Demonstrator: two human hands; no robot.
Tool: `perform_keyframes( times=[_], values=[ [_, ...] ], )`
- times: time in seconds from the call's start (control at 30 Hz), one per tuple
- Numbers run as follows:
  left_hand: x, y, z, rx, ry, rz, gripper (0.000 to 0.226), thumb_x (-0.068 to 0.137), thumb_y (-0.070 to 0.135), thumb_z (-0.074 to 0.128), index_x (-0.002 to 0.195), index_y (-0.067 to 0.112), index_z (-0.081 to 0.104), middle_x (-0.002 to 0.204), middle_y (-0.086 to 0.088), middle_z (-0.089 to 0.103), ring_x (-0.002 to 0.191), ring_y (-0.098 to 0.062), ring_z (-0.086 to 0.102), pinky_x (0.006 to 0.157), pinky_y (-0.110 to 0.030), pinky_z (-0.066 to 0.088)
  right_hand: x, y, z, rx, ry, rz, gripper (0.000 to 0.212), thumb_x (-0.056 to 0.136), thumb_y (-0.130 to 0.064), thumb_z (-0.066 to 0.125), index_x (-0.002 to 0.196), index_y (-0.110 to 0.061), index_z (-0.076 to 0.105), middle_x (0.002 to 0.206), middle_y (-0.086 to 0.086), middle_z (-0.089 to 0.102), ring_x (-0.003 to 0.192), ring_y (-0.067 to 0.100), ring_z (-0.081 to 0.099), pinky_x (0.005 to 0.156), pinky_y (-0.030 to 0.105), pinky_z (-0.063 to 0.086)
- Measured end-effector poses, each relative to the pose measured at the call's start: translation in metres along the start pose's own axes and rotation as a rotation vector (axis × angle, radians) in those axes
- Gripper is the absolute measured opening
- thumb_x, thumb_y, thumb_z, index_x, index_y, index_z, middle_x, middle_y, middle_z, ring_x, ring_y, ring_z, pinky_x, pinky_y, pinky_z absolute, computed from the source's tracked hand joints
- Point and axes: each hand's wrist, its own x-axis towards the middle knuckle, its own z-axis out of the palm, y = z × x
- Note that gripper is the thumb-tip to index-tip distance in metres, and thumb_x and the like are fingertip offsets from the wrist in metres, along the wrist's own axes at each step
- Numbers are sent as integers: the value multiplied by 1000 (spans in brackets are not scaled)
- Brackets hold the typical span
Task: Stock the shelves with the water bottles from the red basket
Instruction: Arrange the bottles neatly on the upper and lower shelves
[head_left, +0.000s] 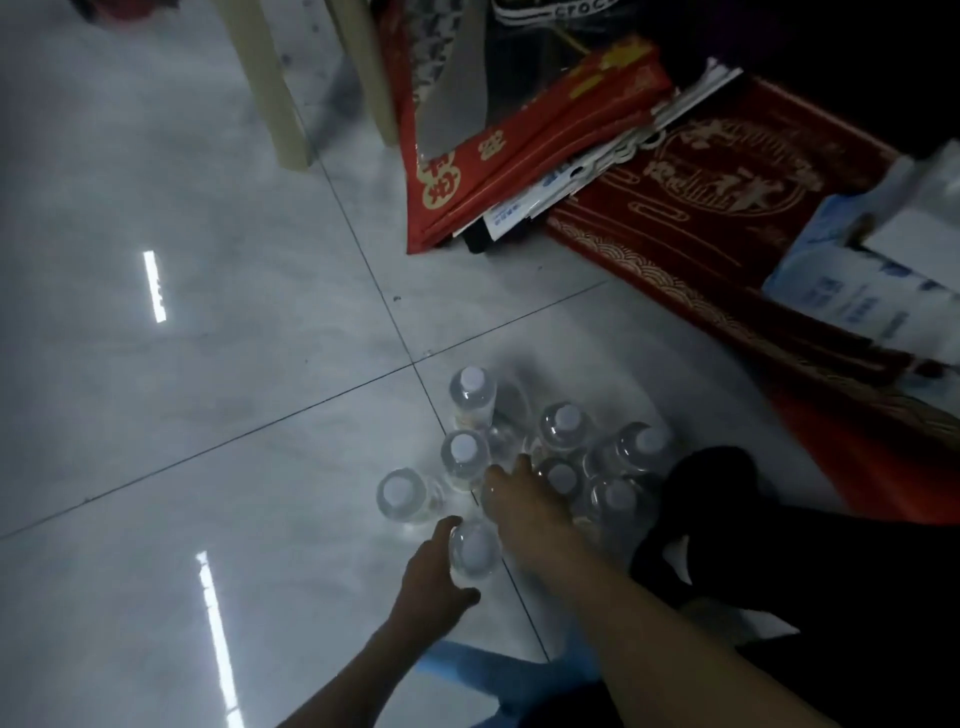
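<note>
I can read almost no writing: the red bags (524, 150) at upper centre carry gold characters, the red mat (727, 218) at upper right has a gold round emblem, and the white packs (878, 280) at the right edge bear blue print, all too blurred for me to make out. The water bottles (519, 457) stand upright in a cluster on the grey tiled floor (208, 389) at lower centre; I count nine white caps, though motion blur may hide another. My left hand (431, 577) wraps around the nearest bottle (474, 551), thumb and fingers closed on its body. My right hand (511, 496) reaches into the cluster, fingertips hidden among bottles, so I cannot tell its grip. Two pale table legs (275, 93) are cut off at the top.
</note>
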Motion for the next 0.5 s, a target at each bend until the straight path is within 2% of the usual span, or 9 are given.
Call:
perform_keyframes(
  times=[0.07,0.13,0.23,0.33,0.43,0.5],
  values=[
    [3,-6,14,-55,82,6,86,55,18,81,133,21,44,116,7,61,106,-18,60,81,-24,44,0,1,7,2,39,23,53,91,-3,57,138,-17,38,143,14,30,123,36,51,92,43,49],
    [8,-7,22,-86,142,-1,89,53,22,86,132,24,45,114,8,61,104,-14,59,80,-22,41,2,4,9,-8,92,0,51,93,-4,54,139,-19,38,143,14,33,118,35,56,88,43,52],
    [12,-7,23,-142,139,7,87,50,25,90,125,31,48,112,17,60,101,-8,58,80,-17,41,3,12,12,36,151,-7,46,94,-4,52,135,-19,41,135,11,42,109,33,61,81,40,52],
    [9,-13,16,-219,133,22,78,47,22,90,113,38,52,108,23,62,99,-8,60,78,-6,38,1,16,12,34,189,-29,45,92,-6,55,133,-21,44,129,10,48,110,31,60,81,39,51],
    [4,-17,0,-392,143,-10,80,48,9,92,115,36,56,114,16,65,103,-11,62,77,-4,42,-8,11,-2,102,255,-58,34,91,-19,59,125,-19,54,124,10,55,116,31,56,85,38,49],
    [-4,-9,-19,-538,117,-26,78,51,5,92,119,26,60,113,7,69,104,-13,64,78,-12,49,-18,8,-24,216,307,-81,26,87,-24,65,112,-18,62,117,8,62,112,31,57,85,37,51]
  ],
)
